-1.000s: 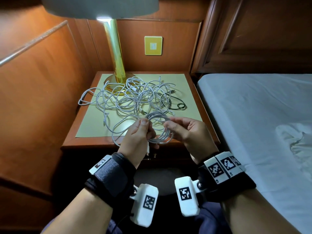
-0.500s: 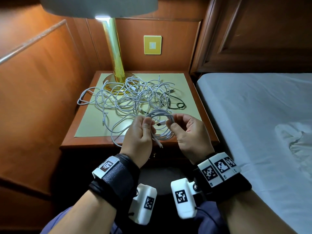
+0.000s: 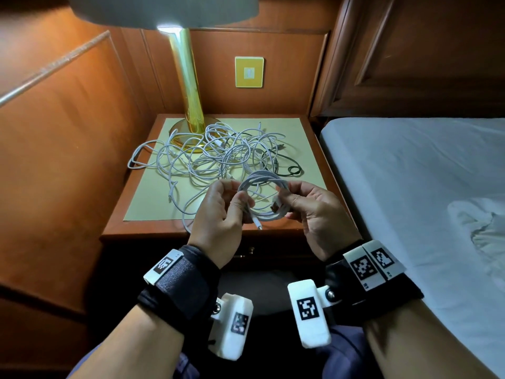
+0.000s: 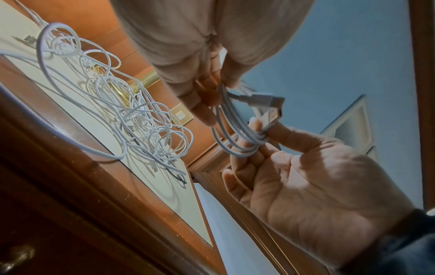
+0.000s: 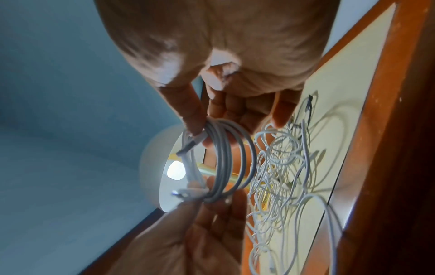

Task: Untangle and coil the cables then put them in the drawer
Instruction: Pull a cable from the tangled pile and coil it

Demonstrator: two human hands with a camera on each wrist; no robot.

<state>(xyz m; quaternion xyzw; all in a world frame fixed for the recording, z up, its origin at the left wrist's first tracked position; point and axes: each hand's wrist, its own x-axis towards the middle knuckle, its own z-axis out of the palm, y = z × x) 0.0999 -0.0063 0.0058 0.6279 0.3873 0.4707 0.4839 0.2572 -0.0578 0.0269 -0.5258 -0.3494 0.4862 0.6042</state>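
White coiled cable [image 3: 263,196] pinched by both hands | above nightstand [image 3: 332,170] front edge

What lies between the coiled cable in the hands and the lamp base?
The heap of tangled white cables lies on the mat between the coiled cable and the lamp base; the head view shows it.

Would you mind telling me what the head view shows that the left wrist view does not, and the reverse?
Only the head view shows the lamp shade, the bed with its crumpled white cloth, and both wristbands.

Only the left wrist view shows the drawer knob from below and the right hand's open palm.

Both show the coiled cable held between the two hands, the left hand, and the tangled cables on the nightstand.
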